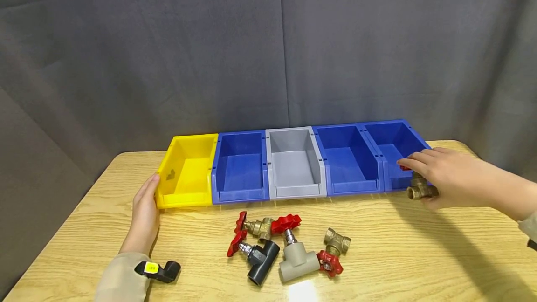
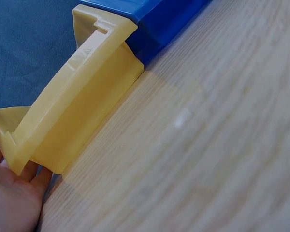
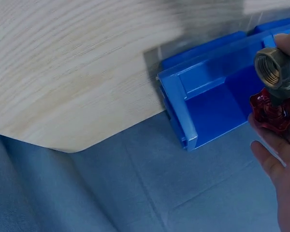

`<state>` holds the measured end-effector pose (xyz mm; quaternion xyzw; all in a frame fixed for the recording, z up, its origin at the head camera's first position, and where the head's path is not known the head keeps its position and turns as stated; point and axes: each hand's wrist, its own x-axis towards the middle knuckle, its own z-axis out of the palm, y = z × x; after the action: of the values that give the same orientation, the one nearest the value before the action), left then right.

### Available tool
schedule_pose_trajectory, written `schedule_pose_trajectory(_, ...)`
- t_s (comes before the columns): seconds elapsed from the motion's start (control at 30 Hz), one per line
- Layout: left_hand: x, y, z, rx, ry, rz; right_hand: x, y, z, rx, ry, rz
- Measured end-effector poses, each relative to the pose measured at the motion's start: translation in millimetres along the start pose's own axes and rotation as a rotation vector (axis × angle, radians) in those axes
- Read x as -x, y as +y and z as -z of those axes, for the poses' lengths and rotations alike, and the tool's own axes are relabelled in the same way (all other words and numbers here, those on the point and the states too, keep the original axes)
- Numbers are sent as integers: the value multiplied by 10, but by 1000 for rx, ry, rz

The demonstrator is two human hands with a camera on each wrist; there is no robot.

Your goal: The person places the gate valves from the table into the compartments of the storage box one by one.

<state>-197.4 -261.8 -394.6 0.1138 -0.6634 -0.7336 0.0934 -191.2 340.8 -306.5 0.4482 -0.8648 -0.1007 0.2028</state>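
Curtain (image 1: 356,50) is hanging behind tbl (image 1: 402,264); R hand (image 1: 457,176) gripping brass valve (image 1: 419,189), nr end blue bin (image 1: 388,150); L hand (image 1: 144,218) holding yellow bin (image 1: 186,199).

My wooden table (image 1: 394,255) is carrying a grey bin (image 1: 295,171), blue and yellow bins (image 1: 244,171) flanking it, four valves (image 1: 299,262) in front.

Held valve (image 1: 418,188): dull metal; bins (image 1: 297,191): smooth plastic; tabletop (image 1: 197,250): wood-grained.
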Motion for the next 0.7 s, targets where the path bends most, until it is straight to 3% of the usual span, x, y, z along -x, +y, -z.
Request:
schedule_pose_trajectory(0.2, -4, -8, -1, 19, 10, 7, -29, 107, 6, 13, 4, -26)
schedule_pose_trajectory(0.53, 17, 6, 20, 1, -16, 11, -213, 215, 77, -70, -219, -229)
schedule_pose_trajectory(0.7, -1, -7, 7, 10, -17, 6, -321, 301, 81, -114, -272, -325)
